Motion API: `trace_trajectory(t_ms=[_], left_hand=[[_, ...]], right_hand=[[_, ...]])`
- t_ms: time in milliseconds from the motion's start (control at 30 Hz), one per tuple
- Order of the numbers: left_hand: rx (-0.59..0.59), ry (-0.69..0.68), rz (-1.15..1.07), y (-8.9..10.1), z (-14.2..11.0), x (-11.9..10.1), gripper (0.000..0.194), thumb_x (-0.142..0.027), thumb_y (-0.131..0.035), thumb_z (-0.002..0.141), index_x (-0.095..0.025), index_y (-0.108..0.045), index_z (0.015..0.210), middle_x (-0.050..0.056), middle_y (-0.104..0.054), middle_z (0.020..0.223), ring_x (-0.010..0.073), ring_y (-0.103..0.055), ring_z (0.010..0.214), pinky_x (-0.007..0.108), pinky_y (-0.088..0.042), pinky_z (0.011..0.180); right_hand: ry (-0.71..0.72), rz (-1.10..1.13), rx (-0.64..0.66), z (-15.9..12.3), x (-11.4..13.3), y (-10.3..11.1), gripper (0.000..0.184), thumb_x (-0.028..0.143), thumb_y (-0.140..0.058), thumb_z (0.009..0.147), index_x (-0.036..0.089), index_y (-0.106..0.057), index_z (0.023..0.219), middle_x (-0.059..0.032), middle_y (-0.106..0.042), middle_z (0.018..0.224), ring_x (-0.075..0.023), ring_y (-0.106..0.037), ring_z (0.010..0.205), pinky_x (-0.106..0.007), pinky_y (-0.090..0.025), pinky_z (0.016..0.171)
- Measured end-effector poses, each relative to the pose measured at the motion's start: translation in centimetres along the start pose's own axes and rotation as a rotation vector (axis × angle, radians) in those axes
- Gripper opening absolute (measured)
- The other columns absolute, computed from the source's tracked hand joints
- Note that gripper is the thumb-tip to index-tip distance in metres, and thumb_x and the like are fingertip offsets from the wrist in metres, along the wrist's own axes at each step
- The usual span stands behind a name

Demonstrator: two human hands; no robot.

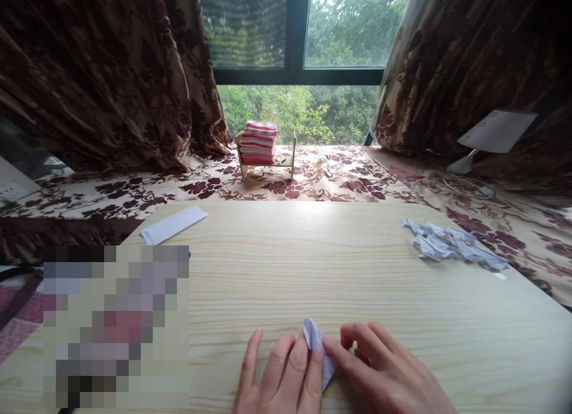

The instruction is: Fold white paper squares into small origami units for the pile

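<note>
A small folded piece of paper [329, 366], white with faint printing, lies at the table's near edge between my hands. Its upper tip curls up past my left fingers. My left hand [282, 378] holds the paper down on the tabletop, index finger across it and little finger stretched out to the side. From the right, my right hand [391, 366] grips the paper's edge at the index fingertip, the other fingers curled; its thumb is mostly hidden.
Several folded white paper pieces [453, 242] lie at the table's [304, 259] right edge. A flat paper stack [174, 224] rests at the back left, above a blurred-out patch [118, 327]. Beyond are a small stand [294, 155] with striped cloths [258, 143] and a lamp [496, 131].
</note>
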State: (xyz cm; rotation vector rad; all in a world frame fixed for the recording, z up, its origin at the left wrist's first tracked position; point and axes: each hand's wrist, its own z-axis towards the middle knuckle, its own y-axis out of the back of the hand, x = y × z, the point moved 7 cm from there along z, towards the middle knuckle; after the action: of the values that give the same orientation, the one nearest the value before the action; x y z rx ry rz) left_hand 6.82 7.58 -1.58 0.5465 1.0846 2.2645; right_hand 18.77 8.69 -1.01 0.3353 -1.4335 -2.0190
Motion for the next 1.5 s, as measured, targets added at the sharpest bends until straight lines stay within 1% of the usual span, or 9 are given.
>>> trace_trajectory(t_ms=[133, 267, 400, 567, 733, 900, 1067, 1267, 1500], left_hand=[[0.01, -0.027, -0.043, -0.1, 0.2, 0.0, 0.043, -0.043, -0.033, 0.094, -0.019, -0.065, 0.109, 0.004, -0.068, 0.099, 0.0186, -0.052, 0.098, 0.044, -0.006, 0.113], [0.023, -0.058, -0.056, 0.0, 0.4, 0.0, 0.039, -0.042, -0.037, 0.093, -0.019, -0.065, 0.107, 0.004, -0.069, 0.099, 0.0191, -0.052, 0.098, 0.044, -0.007, 0.113], [0.08, -0.053, -0.055, 0.0, 0.6, 0.0, 0.035, -0.042, -0.043, 0.09, -0.02, -0.065, 0.106, 0.004, -0.068, 0.102, 0.0183, -0.051, 0.1, 0.042, -0.005, 0.113], [0.082, -0.023, -0.05, -0.1, 0.7, -0.1, 0.04, -0.042, -0.036, 0.092, -0.018, -0.064, 0.108, 0.005, -0.068, 0.099, 0.0188, -0.053, 0.098, 0.042, -0.004, 0.113], [0.058, -0.006, -0.071, -0.1, 0.6, -0.2, 0.038, -0.041, -0.037, 0.092, -0.018, -0.063, 0.109, 0.005, -0.069, 0.1, 0.0188, -0.053, 0.098, 0.041, -0.004, 0.113], [0.006, 0.041, -0.199, 0.3, -0.1, 0.6, 0.037, -0.038, -0.036, 0.092, -0.017, -0.062, 0.106, 0.005, -0.068, 0.105, 0.0197, -0.054, 0.101, 0.038, -0.019, 0.108], [-0.128, 0.137, -0.319, 1.5, 0.0, 2.9, 0.034, -0.03, -0.035, 0.091, -0.016, -0.062, 0.106, 0.007, -0.068, 0.102, 0.0214, -0.055, 0.1, 0.04, -0.035, 0.096], [0.214, 0.057, -0.213, 0.6, 2.6, 3.1, 0.037, -0.043, -0.051, 0.085, -0.021, -0.059, 0.113, 0.005, -0.06, 0.115, 0.0231, -0.05, 0.108, 0.046, -0.035, 0.099], [0.133, 0.016, -0.197, 1.7, 1.6, 3.4, 0.026, -0.03, -0.046, 0.09, -0.021, -0.062, 0.109, 0.004, -0.065, 0.109, 0.0191, -0.053, 0.103, 0.042, -0.031, 0.102]], right_hand=[[0.014, -0.145, 0.003, -0.2, 0.2, 0.1, 0.034, 0.02, -0.028, 0.095, 0.018, -0.056, 0.113, -0.007, -0.061, 0.093, -0.0177, -0.055, 0.074, -0.028, -0.047, 0.063], [0.094, -0.226, -0.04, 1.5, 1.1, 0.6, 0.026, 0.014, -0.036, 0.091, 0.016, -0.06, 0.101, -0.0036, -0.06, 0.081, -0.0163, -0.052, 0.067, -0.028, -0.041, 0.057], [0.058, -0.187, -0.044, 3.1, 0.9, 1.0, 0.015, 0.017, -0.045, 0.089, 0.017, -0.06, 0.092, -0.0018, -0.057, 0.074, -0.0155, -0.049, 0.065, -0.029, -0.037, 0.056], [0.101, -0.213, -0.04, 1.7, 0.8, 1.6, 0.023, 0.02, -0.038, 0.093, 0.016, -0.058, 0.104, -0.0031, -0.056, 0.078, -0.0163, -0.049, 0.068, -0.029, -0.036, 0.06], [0.069, -0.178, -0.065, 1.3, 0.9, 1.8, 0.02, 0.018, -0.04, 0.092, 0.018, -0.059, 0.09, -0.0025, -0.055, 0.075, -0.0154, -0.047, 0.067, -0.029, -0.036, 0.059], [0.035, -0.109, -0.037, 1.7, 1.0, 1.3, 0.021, 0.025, -0.041, 0.092, 0.018, -0.059, 0.099, -0.0028, -0.055, 0.077, -0.0162, -0.047, 0.068, -0.028, -0.038, 0.059], [0.043, -0.121, 0.063, 1.1, 0.8, 0.3, 0.027, 0.02, -0.037, 0.092, 0.019, -0.057, 0.109, -0.0046, -0.055, 0.081, -0.0176, -0.047, 0.072, -0.027, -0.041, 0.061], [0.06, -0.136, -0.074, 0.7, 0.8, -0.3, 0.037, 0.019, -0.024, 0.095, 0.02, -0.061, 0.097, -0.0045, -0.052, 0.075, -0.0181, -0.045, 0.068, -0.028, -0.04, 0.058], [0.031, -0.142, -0.026, 0.5, 0.6, -0.4, 0.047, 0.026, -0.015, 0.097, 0.02, -0.06, 0.108, -0.0042, -0.053, 0.076, -0.0181, -0.046, 0.069, -0.029, -0.039, 0.058]])
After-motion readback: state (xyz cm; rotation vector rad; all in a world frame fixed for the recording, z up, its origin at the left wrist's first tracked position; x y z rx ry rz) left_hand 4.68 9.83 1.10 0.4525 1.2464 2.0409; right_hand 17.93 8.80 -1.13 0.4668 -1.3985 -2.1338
